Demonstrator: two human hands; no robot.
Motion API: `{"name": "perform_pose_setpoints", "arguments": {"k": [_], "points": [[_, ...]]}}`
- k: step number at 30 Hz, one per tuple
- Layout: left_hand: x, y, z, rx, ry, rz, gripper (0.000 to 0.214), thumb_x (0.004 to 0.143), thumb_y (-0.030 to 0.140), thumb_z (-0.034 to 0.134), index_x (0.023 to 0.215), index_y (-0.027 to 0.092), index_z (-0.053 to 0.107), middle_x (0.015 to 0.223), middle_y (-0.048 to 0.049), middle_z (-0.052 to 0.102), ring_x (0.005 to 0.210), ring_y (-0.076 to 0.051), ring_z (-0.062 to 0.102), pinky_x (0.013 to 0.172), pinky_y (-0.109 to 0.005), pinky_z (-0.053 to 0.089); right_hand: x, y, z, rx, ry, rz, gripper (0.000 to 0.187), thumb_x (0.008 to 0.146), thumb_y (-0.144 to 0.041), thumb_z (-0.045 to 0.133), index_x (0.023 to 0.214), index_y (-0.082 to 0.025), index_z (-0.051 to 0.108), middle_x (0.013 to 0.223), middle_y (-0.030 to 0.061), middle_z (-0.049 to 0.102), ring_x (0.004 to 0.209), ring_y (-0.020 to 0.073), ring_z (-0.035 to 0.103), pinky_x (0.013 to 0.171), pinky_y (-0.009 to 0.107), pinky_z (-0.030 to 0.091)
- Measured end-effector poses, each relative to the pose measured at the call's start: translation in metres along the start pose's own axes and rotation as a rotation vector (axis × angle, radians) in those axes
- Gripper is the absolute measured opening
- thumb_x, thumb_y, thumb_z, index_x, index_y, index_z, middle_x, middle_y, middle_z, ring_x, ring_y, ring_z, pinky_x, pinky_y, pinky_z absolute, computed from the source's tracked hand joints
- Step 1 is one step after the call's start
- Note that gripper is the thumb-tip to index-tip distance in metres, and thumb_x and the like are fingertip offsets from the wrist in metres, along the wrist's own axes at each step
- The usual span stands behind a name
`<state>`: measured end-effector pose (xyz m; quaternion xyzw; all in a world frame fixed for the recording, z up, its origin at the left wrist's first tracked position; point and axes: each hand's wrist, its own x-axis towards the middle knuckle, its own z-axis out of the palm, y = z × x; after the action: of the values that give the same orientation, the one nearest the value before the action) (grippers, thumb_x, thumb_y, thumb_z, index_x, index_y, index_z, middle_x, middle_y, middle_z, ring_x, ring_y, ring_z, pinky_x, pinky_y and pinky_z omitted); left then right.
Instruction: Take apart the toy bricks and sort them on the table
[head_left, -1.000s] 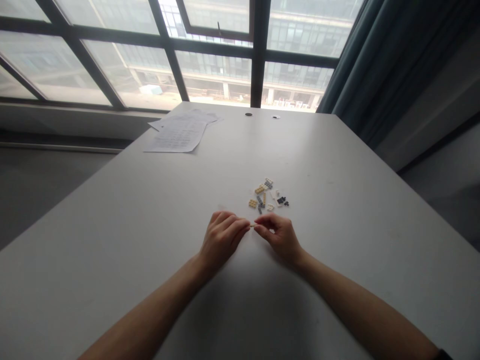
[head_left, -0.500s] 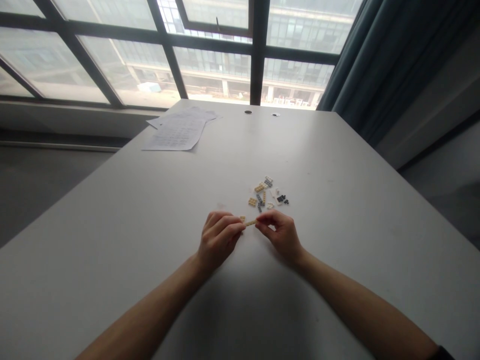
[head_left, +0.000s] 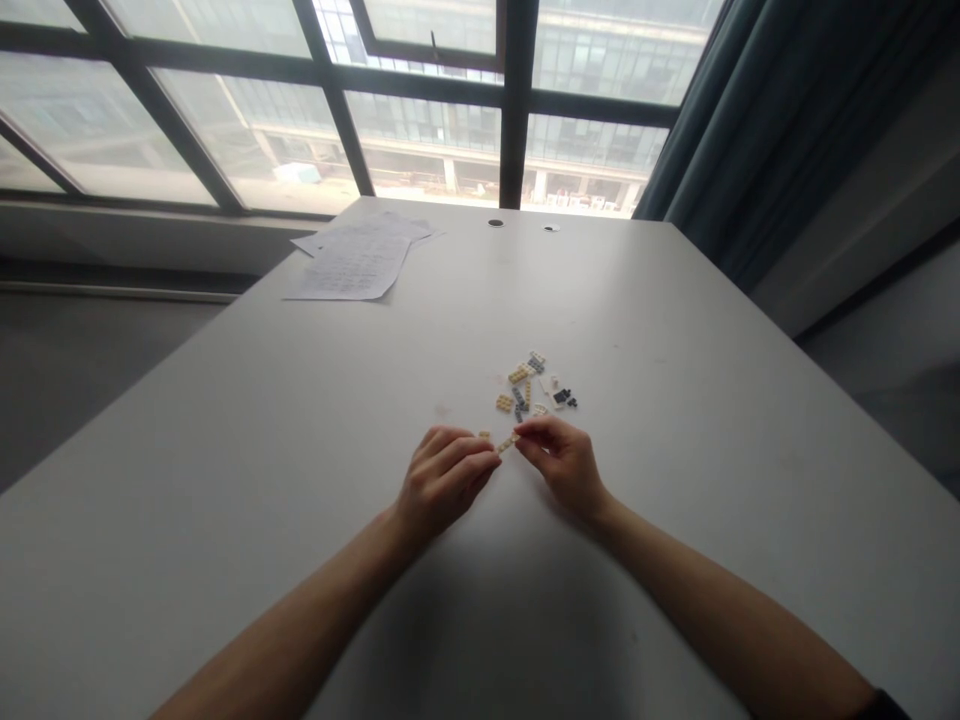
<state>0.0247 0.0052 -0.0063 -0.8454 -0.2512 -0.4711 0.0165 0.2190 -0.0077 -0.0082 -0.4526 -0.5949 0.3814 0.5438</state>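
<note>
In the middle of the white table [head_left: 300, 480], seen from the head view, two bare hands meet over a thin tan toy brick [head_left: 507, 443]. The brick sits between the fingertips. Its long side runs on a slant, from the left hand [head_left: 447, 478] up and away to the right hand [head_left: 562, 462]. Each hand has one end, so neither is nearer. Both pinch it, finger and thumb close together, with the middle of the brick showing. A small tan piece [head_left: 485, 435] peeks out just past the left hand's fingers; I can't tell if they hold it.

Just beyond the hands, closer to the right one, is a loose heap of toy bricks: tan blocks [head_left: 504, 403], gray ones [head_left: 520, 398], black bits [head_left: 562, 398] and white ones. I can see no brand name on any. Far off to the left, papers [head_left: 352, 262] have rows of writing, too tiny to read.
</note>
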Motion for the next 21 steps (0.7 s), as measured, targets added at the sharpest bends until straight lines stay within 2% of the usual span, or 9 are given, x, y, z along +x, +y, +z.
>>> {"name": "perform_pose_setpoints", "arguments": {"k": [4,9,16,21], "points": [[-0.0004,0.0014,-0.0003,-0.017,-0.023,0.043,0.016,0.081,0.012,0.067,0.093,0.021,0.064,0.086,-0.0023,0.071,0.083,-0.015,0.062,0.077,-0.029,0.049,0.0005,0.0002,0.0032,0.14,-0.004,0.086,0.012,0.076,-0.022,0.069,0.088,-0.019,0.069,0.079,0.0016,0.071,0.07,0.0144,0.066,0.069,0.028,0.055],[-0.0023,0.0025,-0.0006,0.0,-0.057,0.076,0.013,0.083,0.015,0.065,0.094,0.021,0.064,0.083,-0.0009,0.068,0.077,-0.013,0.06,0.073,-0.028,0.048,0.0013,-0.0004,0.0082,0.34,-0.072,0.156,0.018,0.075,-0.022,0.071,0.093,-0.02,0.07,0.077,0.0006,0.071,0.067,0.0134,0.066,0.069,0.029,0.056],[-0.0002,0.0037,-0.0028,-0.021,-0.09,0.109,0.021,0.083,0.012,0.065,0.101,0.021,0.064,0.085,-0.0012,0.07,0.078,-0.013,0.062,0.073,-0.028,0.047,-0.0007,-0.0027,0.0088,0.429,-0.15,0.193,0.029,0.073,-0.023,0.073,0.103,-0.02,0.07,0.085,0.003,0.073,0.076,0.0153,0.067,0.073,0.031,0.056],[-0.006,0.0001,0.0002,-0.062,-0.092,0.075,0.023,0.082,0.012,0.065,0.103,0.021,0.063,0.088,-0.0024,0.071,0.081,-0.014,0.064,0.075,-0.029,0.048,-0.0012,0.0013,0.008,0.51,-0.239,0.2,0.041,0.072,-0.019,0.074,0.113,-0.022,0.067,0.087,0.0025,0.072,0.076,0.014,0.066,0.074,0.03,0.055]]}}
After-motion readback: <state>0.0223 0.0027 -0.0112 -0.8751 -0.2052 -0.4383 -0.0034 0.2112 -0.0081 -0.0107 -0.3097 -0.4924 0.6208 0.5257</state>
